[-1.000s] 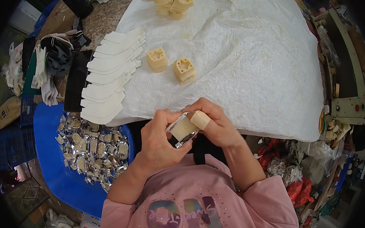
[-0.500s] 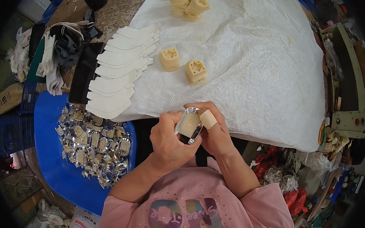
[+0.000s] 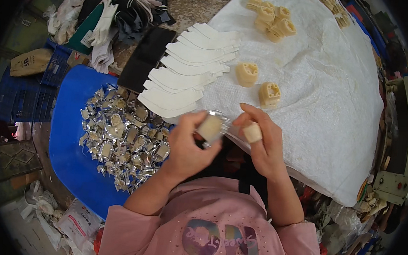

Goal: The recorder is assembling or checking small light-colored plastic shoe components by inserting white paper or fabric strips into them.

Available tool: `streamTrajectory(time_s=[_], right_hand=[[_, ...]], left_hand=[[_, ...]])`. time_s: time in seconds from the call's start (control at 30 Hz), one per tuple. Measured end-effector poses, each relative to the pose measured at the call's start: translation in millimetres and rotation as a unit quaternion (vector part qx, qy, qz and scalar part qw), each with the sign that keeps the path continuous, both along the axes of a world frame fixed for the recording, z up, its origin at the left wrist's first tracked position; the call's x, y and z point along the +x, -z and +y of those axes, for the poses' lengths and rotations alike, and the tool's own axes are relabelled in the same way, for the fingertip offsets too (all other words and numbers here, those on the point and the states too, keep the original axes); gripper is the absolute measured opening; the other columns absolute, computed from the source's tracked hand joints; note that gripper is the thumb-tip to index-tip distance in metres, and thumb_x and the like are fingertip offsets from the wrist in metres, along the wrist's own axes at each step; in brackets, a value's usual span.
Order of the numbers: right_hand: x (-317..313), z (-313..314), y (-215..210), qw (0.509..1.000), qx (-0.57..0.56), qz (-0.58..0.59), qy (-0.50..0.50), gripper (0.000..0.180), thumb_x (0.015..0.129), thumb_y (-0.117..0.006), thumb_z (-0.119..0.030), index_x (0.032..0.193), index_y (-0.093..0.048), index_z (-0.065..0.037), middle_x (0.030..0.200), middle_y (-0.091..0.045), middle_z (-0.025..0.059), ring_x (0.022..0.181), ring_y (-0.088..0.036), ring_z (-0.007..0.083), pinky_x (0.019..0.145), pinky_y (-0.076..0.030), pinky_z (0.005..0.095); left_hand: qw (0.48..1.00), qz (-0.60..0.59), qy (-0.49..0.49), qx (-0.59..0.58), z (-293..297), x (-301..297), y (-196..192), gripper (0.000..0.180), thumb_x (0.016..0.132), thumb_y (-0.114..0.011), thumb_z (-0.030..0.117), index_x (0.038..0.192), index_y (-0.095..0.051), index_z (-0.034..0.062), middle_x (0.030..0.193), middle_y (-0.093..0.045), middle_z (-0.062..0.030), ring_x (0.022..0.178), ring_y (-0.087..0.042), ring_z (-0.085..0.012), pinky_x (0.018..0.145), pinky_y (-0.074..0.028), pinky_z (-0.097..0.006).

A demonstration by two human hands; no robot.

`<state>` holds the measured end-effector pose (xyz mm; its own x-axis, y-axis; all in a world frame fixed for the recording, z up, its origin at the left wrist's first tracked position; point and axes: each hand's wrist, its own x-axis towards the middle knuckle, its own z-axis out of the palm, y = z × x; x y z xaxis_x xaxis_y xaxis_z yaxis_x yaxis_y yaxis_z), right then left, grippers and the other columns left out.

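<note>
My left hand (image 3: 186,145) grips a small silver-rimmed piece (image 3: 210,128) with a beige flat middle, slightly blurred by motion. It is held up at the near edge of the white sheet. To its right, apart from the piece, my right hand (image 3: 266,143) has its fingers loosely bent and spread, with nothing visible in it. A beige wrap (image 3: 252,132) covers its thumb. Beyond the hands, a stack of beige moulded pieces with holes (image 3: 270,94) stands on the sheet, and a second beige stack (image 3: 247,74) is just left of it.
To the left, a blue tub (image 3: 66,166) holds many silver-rimmed pieces (image 3: 119,136). White curved strips (image 3: 189,70) overlap beside a black tray (image 3: 145,58). More beige pieces (image 3: 271,22) cluster farther back on the white woven sheet (image 3: 327,102). A metal box (image 3: 391,188) stands at the right.
My right hand has come away from the silver-rimmed piece, leaving it in my left hand. The whole view has turned, so the table things appear farther right.
</note>
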<state>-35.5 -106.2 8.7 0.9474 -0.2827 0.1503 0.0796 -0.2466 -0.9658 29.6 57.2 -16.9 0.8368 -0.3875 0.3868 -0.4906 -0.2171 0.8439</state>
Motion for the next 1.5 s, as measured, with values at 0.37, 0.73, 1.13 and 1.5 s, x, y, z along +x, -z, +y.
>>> streamTrajectory(time_s=[0.37, 0.73, 1.13, 1.5], right_hand=[[64, 21, 1, 0.954, -0.278, -0.082, -0.074, 0.03, 0.071, -0.064, 0.002, 0.1, -0.06, -0.003, 0.098, -0.055, 0.0119, 0.093, -0.048, 0.0316, 0.081, -0.042, 0.0394], [97, 50, 3, 0.945, -0.287, -0.096, -0.121, 0.028, 0.07, -0.063, 0.0, 0.098, -0.062, -0.003, 0.096, -0.056, 0.0115, 0.093, -0.049, 0.0307, 0.081, -0.041, 0.0395], [124, 78, 9, 0.944, -0.277, -0.113, -0.141, 0.019, 0.069, -0.064, -0.001, 0.088, -0.06, -0.006, 0.093, -0.05, 0.0106, 0.088, -0.046, 0.0291, 0.078, -0.04, 0.0386], [91, 25, 14, 0.965, 0.201, -0.123, -0.115, 0.011, 0.085, -0.055, 0.001, 0.092, -0.05, -0.005, 0.105, -0.057, 0.0104, 0.096, -0.056, 0.0213, 0.086, -0.043, 0.031]], left_hand=[[0.818, -0.169, -0.411, 0.365, 143, 47, 14, 0.058, 0.07, -0.066, 0.004, 0.125, -0.046, 0.0016, 0.111, -0.05, -0.0153, 0.105, -0.047, -0.0305, 0.093, -0.038, -0.038], [0.969, 0.2, -0.143, -0.008, 67, 67, 10, 0.045, 0.087, -0.049, -0.003, 0.13, -0.038, 0.0027, 0.094, -0.06, -0.0073, 0.081, -0.057, -0.0113, 0.069, -0.046, -0.023], [0.967, 0.207, -0.079, -0.126, 56, 60, -3, 0.044, 0.083, -0.049, -0.01, 0.125, -0.042, 0.0043, 0.093, -0.056, -0.0048, 0.079, -0.054, -0.0091, 0.07, -0.045, -0.021], [0.971, 0.162, -0.149, -0.095, 49, 65, 10, 0.03, 0.078, -0.052, -0.007, 0.099, -0.068, 0.0065, 0.077, -0.055, -0.005, 0.061, -0.048, -0.009, 0.057, -0.041, -0.022]])
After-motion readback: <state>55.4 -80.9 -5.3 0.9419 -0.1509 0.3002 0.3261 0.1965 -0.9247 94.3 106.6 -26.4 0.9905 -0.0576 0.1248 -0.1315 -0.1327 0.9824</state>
